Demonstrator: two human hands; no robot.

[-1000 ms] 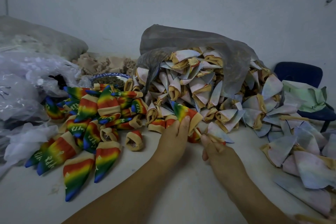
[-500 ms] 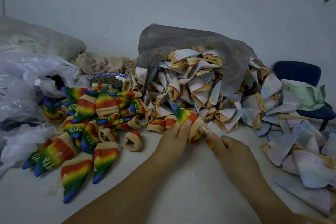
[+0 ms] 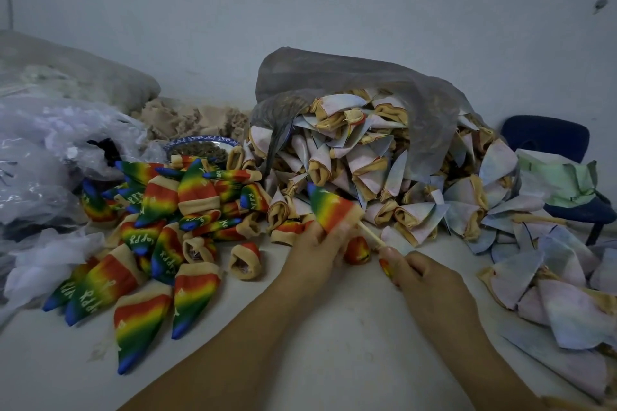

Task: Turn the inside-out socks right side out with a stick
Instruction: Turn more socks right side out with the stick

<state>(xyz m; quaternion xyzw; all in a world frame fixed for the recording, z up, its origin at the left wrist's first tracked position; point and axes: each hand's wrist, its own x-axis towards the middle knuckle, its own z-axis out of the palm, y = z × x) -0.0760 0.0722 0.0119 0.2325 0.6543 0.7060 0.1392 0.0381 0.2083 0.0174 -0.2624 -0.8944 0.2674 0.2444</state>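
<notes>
I see more stick [image 3: 370,235] bared between my hands since a second ago: left fingers [image 3: 329,237] grasp the rainbow sock [image 3: 330,207], right fingers [image 3: 400,265] clench the stick, so this sock looks turned.

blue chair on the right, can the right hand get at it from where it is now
Probably not easily: the right hand is shut on the stick, and pale inside-out socks lie heaped between it and the blue chair.

White lettering on the rainbow socks [image 3: 133,280] piled at the tabletop's left edge reads "Happy" in parts, partly folded away; no other text is legible.
</notes>
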